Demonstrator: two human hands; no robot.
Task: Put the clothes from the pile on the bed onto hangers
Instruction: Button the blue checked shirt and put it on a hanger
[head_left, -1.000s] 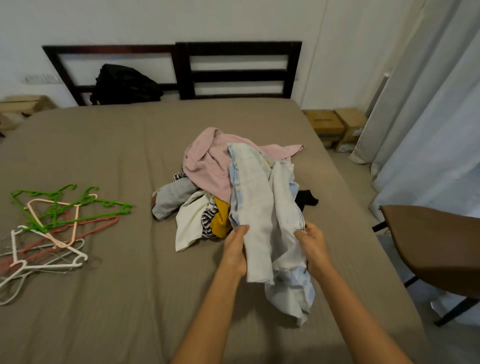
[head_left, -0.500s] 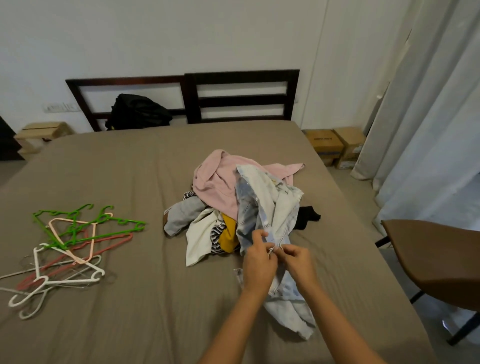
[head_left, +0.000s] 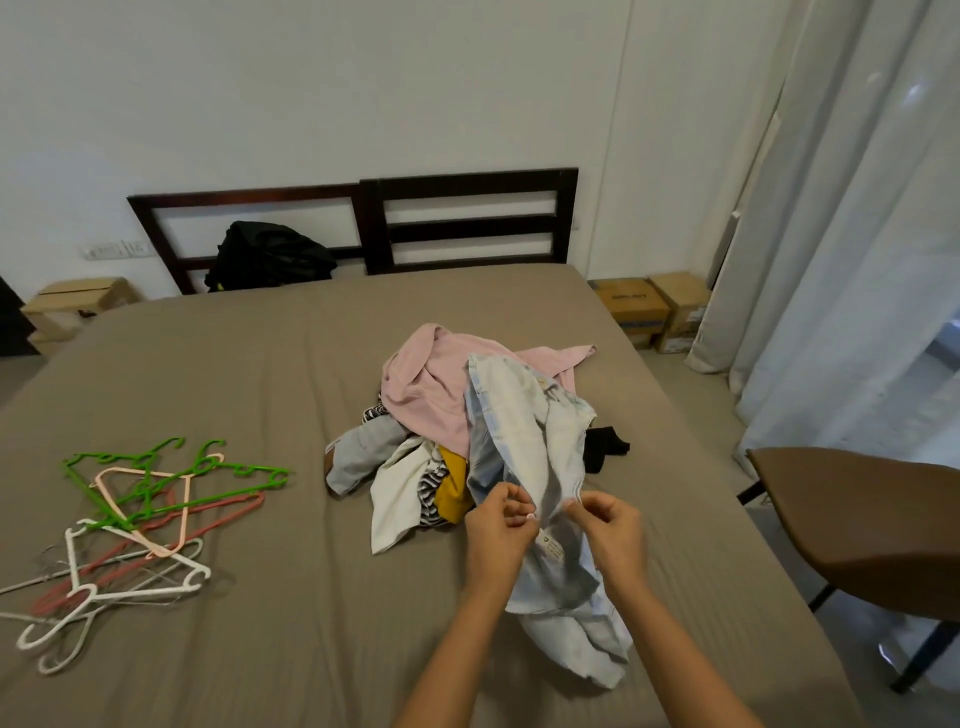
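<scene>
Head: both hands (head_left: 500, 527) (head_left: 612, 532) pinch-tight on garment (head_left: 522, 436)

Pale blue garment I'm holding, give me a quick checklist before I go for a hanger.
1. Grip: left hand and right hand both pinch the pale blue garment: ok.
2. Garment lifted clear: its top lies over the pink top: not ok.
3. Hangers on the bed, to the left: ok.
4. One hanger loose from the tangle: they overlap: not ok.
5. Neck opening found: cannot tell.
</scene>
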